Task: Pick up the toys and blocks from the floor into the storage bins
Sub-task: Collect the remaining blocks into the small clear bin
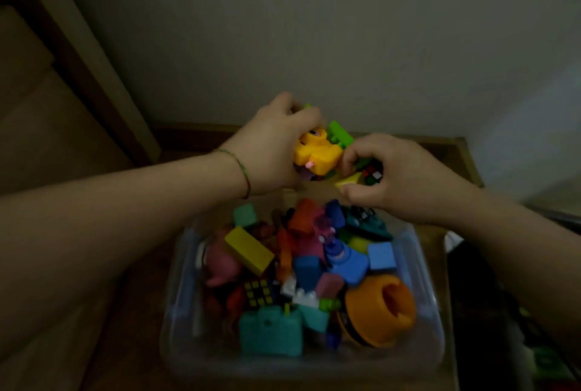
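A clear plastic storage bin (176, 290) in the lower middle is full of several colourful toys and blocks, among them a yellow block (248, 249), an orange ring toy (382, 310) and a teal case (270, 332). Just beyond the bin's far edge, my left hand (270, 151) grips a yellow toy figure (317, 153) together with a green block (341, 134). My right hand (393, 177) holds a small puzzle cube (372, 172) and a yellow wedge block (349, 180). Both hands' fingers are curled round the toys.
The bin stands on a wooden floor (434, 151) against a pale wall (314, 45). A wooden door frame (81, 54) runs along the left. Dark objects lie at the lower right edge (534, 343).
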